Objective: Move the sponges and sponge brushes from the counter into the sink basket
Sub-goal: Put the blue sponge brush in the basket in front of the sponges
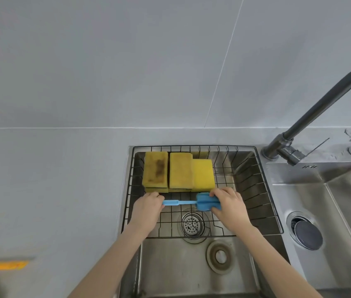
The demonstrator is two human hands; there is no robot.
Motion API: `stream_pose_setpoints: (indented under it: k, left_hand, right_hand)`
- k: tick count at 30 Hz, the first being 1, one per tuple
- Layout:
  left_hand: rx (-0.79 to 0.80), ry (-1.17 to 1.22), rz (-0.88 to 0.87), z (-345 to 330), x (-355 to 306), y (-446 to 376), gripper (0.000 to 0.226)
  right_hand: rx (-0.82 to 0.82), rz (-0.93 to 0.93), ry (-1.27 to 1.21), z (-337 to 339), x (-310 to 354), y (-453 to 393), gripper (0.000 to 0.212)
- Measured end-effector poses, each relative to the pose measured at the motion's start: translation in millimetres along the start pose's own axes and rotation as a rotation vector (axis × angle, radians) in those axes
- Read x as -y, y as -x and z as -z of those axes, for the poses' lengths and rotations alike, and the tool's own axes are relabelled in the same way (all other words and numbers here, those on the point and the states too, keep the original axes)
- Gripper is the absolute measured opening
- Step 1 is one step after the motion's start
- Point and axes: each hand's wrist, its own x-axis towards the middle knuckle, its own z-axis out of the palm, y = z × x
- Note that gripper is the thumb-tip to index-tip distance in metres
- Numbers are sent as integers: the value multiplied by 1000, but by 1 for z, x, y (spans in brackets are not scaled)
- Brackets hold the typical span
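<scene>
A black wire sink basket (262, 190) hangs across the far half of the left sink. Three yellow sponges lie side by side in its far left part: a stained one (155, 171), a plain one (180, 170) and a brighter one (203, 177), with more sponges under them. A blue sponge brush (194, 202) lies crosswise inside the basket, just in front of the sponges. My left hand (146, 208) grips the end of its handle. My right hand (229, 204) holds its blue foam head.
The steel sink (170, 269) shows a drain strainer (192, 224) below the basket and an overflow fitting (220, 256). A dark faucet (312, 117) arches at the right above a second basin (342, 211). Grey counter (47, 190) spreads left, with a blurred orange object (2, 265) near its front.
</scene>
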Motion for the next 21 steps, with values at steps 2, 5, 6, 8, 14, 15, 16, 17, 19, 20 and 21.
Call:
stream_pose_setpoints:
  k: [2,5,6,8,14,15,16,17,19,20,21]
  left_hand:
    - [33,2,3,-3,1,-3,23]
    - [69,-16,7,-6,4,-9,23]
    - [76,-20,7,-7,4,-10,23]
    - [77,-22,2,-9,4,-11,23]
    - [8,13,-16,-8,-2,-17,24]
    - [-1,18,-1,-8,-2,-18,24]
    - [-2,20,14,-9,-2,-19,23]
    - [2,20,25,-10,-3,-20,23]
    - [21,18,46,-12,-3,-19,23]
    - [31,15,59,-12,-2,-19,23]
    - [42,10,69,-13,-2,-20,23]
  right_hand:
    - [-10,-1,18,-4,-1,-4,32]
    - [-15,5,56,-8,-2,-9,31]
    - [-20,5,61,-8,-3,-9,31]
    - [-52,-3,56,-9,-5,-7,31]
    - [-111,-54,82,-9,-12,-6,36]
    - [-107,-55,87,-10,-11,-7,36]
    - [-104,-56,91,-11,-10,-8,36]
    - [-103,-57,95,-12,-10,-9,36]
    - [-114,-56,115,-14,-9,-10,37]
    - [-122,-56,128,-15,-9,-11,38]
    - [-126,-56,139,-16,-9,-11,39]
